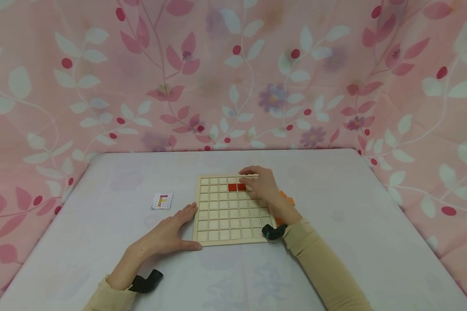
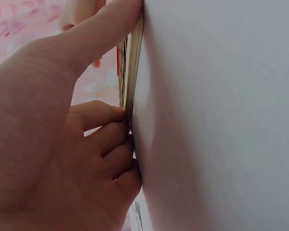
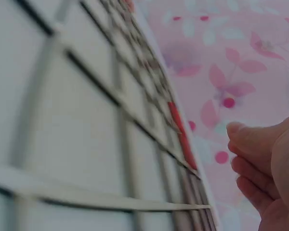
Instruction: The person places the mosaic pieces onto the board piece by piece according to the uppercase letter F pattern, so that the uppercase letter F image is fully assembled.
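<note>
Left hand (image 1: 169, 232): spread, thumb well away from the fingers, grasping nothing. Fingertips touch the left edge of the wooden grid board (image 1: 225, 214); thumb at its near left corner. Left wrist view confirms fingers and thumb along the board's side.

Right hand (image 1: 263, 183): over the board's far part, fingers loosely bent, thumb and forefinger slightly apart in the head view; no piece visible between them. Thumb side is just beside two red square tiles (image 1: 232, 187), which sit next to each other in the second row from the far edge.

Board lies flat on the white-covered table (image 1: 334, 246). Orange pieces (image 1: 290, 201) lie just beyond its right edge, partly hidden by the right forearm. To the board's left, well apart, a small gridded pattern card (image 1: 161, 201) with a coloured figure. Beige sleeves (image 1: 327, 263) on both arms; pink floral cloth (image 1: 233, 108) behind.
</note>
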Demonstrator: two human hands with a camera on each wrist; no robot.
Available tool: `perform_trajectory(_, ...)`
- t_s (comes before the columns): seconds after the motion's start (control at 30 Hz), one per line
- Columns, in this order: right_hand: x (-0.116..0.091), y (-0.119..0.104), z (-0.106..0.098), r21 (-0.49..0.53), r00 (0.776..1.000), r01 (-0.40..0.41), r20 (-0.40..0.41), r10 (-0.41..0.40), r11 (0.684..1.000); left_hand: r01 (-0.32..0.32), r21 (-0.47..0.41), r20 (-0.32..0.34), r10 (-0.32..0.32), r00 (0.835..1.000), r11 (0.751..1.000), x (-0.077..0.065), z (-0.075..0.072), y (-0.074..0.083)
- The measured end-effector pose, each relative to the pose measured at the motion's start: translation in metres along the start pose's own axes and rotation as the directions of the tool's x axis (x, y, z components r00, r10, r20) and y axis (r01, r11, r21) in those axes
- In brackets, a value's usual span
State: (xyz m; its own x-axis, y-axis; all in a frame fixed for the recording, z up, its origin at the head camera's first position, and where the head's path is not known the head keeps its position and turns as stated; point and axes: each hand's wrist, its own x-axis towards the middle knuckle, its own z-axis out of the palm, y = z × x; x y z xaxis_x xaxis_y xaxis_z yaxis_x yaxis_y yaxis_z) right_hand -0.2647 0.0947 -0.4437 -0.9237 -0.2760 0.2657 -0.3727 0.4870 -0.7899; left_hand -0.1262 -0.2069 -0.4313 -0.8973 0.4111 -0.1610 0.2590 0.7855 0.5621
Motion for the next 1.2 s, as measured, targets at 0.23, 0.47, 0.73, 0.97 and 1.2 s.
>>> perform_trajectory(0.23, 0.018, 0.011, -0.03, 0.004, 0.997, -0.013, -0.077, 0.014, 1.0, 0.0, 0.004, -0.003, 0.0, 1.0, 1.0, -0.001, -0.003, 0.001)
perform_trajectory(0.47, 0.027, 0.026, -0.04, -0.013, 0.992, -0.105, -0.076, 0.104, 0.994, 0.0, -0.006, -0.003, 0.0, 1.0, 1.0, -0.001, -0.002, 0.0)
perform_trajectory(0.73, 0.031, 0.038, -0.035, -0.035, 0.98, -0.198, -0.034, 0.197, 0.98, 0.005, -0.016, 0.0, -0.005, 1.0, 1.0, -0.001, -0.001, -0.001)
perform_trajectory(0.97, 0.035, 0.043, -0.03, -0.071, 0.984, -0.175, -0.037, 0.173, 0.982, 0.006, -0.01, -0.005, -0.006, 1.0, 1.0, -0.001, 0.0, -0.001)
perform_trajectory(1.2, 0.037, 0.044, -0.03, -0.142, 0.99, -0.129, -0.073, 0.119, 0.981, 0.009, -0.004, -0.008, -0.009, 1.0, 1.0, -0.001, 0.001, -0.001)
